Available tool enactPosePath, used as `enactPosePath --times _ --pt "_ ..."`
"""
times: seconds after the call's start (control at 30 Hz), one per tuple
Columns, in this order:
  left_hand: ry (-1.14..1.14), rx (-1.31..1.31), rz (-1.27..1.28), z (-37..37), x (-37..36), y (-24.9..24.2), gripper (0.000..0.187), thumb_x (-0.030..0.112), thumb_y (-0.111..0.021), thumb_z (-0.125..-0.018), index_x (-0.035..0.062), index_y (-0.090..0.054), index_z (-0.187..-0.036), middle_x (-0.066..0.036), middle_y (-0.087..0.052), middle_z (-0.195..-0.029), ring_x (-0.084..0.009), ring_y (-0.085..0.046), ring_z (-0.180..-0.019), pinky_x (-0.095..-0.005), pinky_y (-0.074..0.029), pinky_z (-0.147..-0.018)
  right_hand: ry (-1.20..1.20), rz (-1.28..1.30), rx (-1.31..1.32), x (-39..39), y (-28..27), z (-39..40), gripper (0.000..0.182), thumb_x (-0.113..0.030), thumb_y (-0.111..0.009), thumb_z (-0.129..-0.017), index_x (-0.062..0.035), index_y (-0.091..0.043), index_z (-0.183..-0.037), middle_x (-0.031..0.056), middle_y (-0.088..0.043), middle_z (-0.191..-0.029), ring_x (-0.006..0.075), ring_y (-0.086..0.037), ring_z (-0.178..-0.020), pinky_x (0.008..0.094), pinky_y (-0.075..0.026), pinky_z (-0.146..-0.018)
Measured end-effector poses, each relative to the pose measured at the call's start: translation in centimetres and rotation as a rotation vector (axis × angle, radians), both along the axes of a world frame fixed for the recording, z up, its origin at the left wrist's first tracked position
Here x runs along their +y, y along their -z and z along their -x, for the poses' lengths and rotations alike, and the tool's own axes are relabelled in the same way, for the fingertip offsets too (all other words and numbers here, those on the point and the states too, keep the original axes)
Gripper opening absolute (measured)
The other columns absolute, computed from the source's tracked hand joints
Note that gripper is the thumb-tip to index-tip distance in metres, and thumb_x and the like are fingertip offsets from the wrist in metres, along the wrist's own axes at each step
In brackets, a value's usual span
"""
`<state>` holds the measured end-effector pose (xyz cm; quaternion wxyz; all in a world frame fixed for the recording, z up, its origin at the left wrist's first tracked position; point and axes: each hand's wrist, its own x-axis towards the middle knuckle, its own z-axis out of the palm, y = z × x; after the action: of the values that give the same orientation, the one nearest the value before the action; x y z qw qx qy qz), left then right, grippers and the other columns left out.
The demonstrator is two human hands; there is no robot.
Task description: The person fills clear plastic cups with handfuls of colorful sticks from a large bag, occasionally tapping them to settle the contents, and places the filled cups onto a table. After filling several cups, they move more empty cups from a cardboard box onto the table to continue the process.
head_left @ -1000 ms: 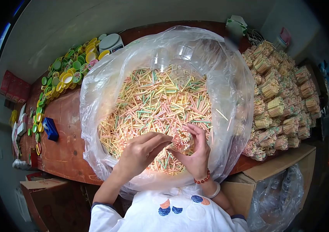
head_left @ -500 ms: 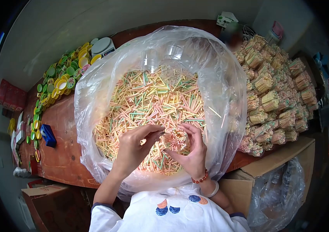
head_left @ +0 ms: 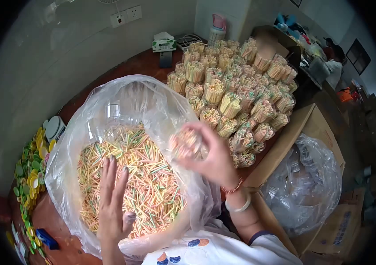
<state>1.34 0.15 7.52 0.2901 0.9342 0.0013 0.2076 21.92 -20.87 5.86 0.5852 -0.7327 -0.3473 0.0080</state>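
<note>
My right hand (head_left: 214, 159) grips a clear plastic cup packed with short pastel sticks (head_left: 185, 144), slightly blurred, over the right side of a big clear plastic bag (head_left: 66, 163). Inside that bag lies a loose heap of pink, yellow and green sticks (head_left: 152, 181). Above the heap's left part, my left hand (head_left: 113, 203) is open and holds nothing, its fingers stretched out. Clear cups (head_left: 113, 110) lie at the far side of the bag.
Many stick-filled cups (head_left: 230, 105) stand closely grouped at the right. An open cardboard box (head_left: 278, 148) contains plastic-wrapped clear cups (head_left: 294, 194). Yellow and green lids (head_left: 31, 179), a scale (head_left: 55, 128) and a blue dispenser (head_left: 46, 238) are left. A person (head_left: 333, 68) is in the background.
My right hand has carried the filled cup rightward, away from over the heap. My left hand has come away from the cup and opened. The view has turned right.
</note>
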Motion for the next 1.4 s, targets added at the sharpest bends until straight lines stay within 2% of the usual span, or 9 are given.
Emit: enactPosePath --times 0.17,0.4,0.57,0.77,0.9,1.0,1.17,1.27,1.4 --pt "-0.148 0.02 -0.048 1.5 1.3 -0.9 0.07 0.055 -0.03 -0.107 0.0044 -0.052 -0.15 -0.025 -0.044 -0.158 -0.0452 -0.038 -0.149 -0.0545 -0.03 -0.121 0.818 0.268 -0.275 -9.0 -4.4 -19.3 0.067 -0.027 -0.096 -0.067 -0.0073 -0.068 -0.125 0.0138 -0.073 -0.109 0.0261 -0.069 -0.102 0.0411 -0.057 -0.093" --pt "-0.262 0.203 0.027 4.0 4.0 1.2 0.04 0.02 -0.059 -0.102 0.0044 -0.06 -0.14 -0.018 -0.058 -0.145 -0.0386 -0.053 -0.136 -0.0472 -0.042 -0.114 1.114 0.345 -0.346 -16.4 0.8 -31.5 0.062 -0.046 -0.092 -0.069 -0.0025 -0.07 -0.106 0.0162 -0.072 -0.109 0.0311 -0.069 -0.099 0.0441 -0.055 -0.087" --pt "-0.289 0.169 0.017 1.4 4.6 3.8 0.052 0.016 -0.07 -0.097 0.0085 -0.053 -0.147 -0.014 -0.058 -0.145 -0.0371 -0.054 -0.134 -0.0466 -0.045 -0.112 1.271 0.535 -0.689 -15.2 -1.8 -27.5 0.091 -0.048 -0.091 -0.077 0.0083 -0.053 -0.137 0.0238 -0.067 -0.12 0.0336 -0.068 -0.105 0.0406 -0.056 -0.094" --pt "-0.342 -0.07 -0.055 -9.5 8.1 6.8 0.084 0.035 -0.077 -0.091 0.0104 -0.033 -0.158 -0.023 -0.044 -0.151 -0.0416 -0.047 -0.138 -0.0508 -0.046 -0.11 0.28 -0.048 -0.229 0.8 -5.2 -11.4 0.043 -0.017 -0.081 -0.09 -0.0038 -0.065 -0.128 0.0173 -0.071 -0.12 0.0238 -0.069 -0.112 0.0366 -0.056 -0.098" --pt "-0.269 -0.054 -0.061 -10.7 8.4 5.3 0.067 0.035 -0.073 -0.095 0.0088 -0.046 -0.15 -0.024 -0.062 -0.129 -0.0378 -0.064 -0.118 -0.0472 -0.053 -0.1 -0.194 0.198 -0.112 8.9 -0.5 -1.6 0.079 -0.015 -0.089 -0.08 -0.0026 -0.048 -0.147 0.0186 -0.059 -0.14 0.0275 -0.06 -0.13 0.0382 -0.052 -0.108" --pt "-0.199 0.0 0.468 -6.1 5.2 2.7 0.056 0.039 -0.062 -0.102 -0.0027 -0.054 -0.138 -0.024 -0.07 -0.117 -0.0341 -0.07 -0.109 -0.0438 -0.052 -0.099 -0.254 -0.018 -0.068 10.2 3.7 3.1 0.103 -0.016 -0.093 -0.074 -0.0037 -0.03 -0.155 0.0233 -0.045 -0.15 0.0321 -0.052 -0.137 0.0434 -0.045 -0.116" --pt "-0.008 0.151 1.3 0.6 1.7 7.2 0.052 0.041 -0.034 -0.114 0.0013 -0.051 -0.144 -0.018 -0.065 -0.131 -0.0254 -0.064 -0.121 -0.0408 -0.053 -0.102 -0.357 -0.441 0.355 10.2 7.8 8.8 0.082 -0.006 -0.09 -0.077 0.0023 -0.04 -0.142 0.0175 -0.051 -0.141 0.0246 -0.056 -0.126 0.041 -0.043 -0.114" --pt "-0.073 0.374 0.241 4.6 1.7 5.5 0.058 0.024 -0.054 -0.106 0.0068 -0.036 -0.158 -0.021 -0.045 -0.155 -0.0352 -0.045 -0.143 -0.0487 -0.038 -0.12 -0.387 -0.492 0.429 8.5 7.9 8.2 0.082 -0.011 -0.089 -0.076 0.0006 -0.04 -0.141 0.015 -0.051 -0.136 0.0241 -0.053 -0.129 0.0411 -0.042 -0.114" --pt "0.106 0.545 -0.39 7.0 1.8 7.8 0.087 0.016 -0.063 -0.092 0.0355 -0.021 -0.165 -0.006 -0.021 -0.172 -0.0303 -0.017 -0.159 -0.0509 -0.011 -0.131 -0.184 -0.388 0.486 5.7 8.1 7.2 0.087 -0.022 -0.088 -0.077 0.0004 -0.037 -0.144 0.0129 -0.05 -0.135 0.0236 -0.052 -0.128 0.041 -0.041 -0.115"
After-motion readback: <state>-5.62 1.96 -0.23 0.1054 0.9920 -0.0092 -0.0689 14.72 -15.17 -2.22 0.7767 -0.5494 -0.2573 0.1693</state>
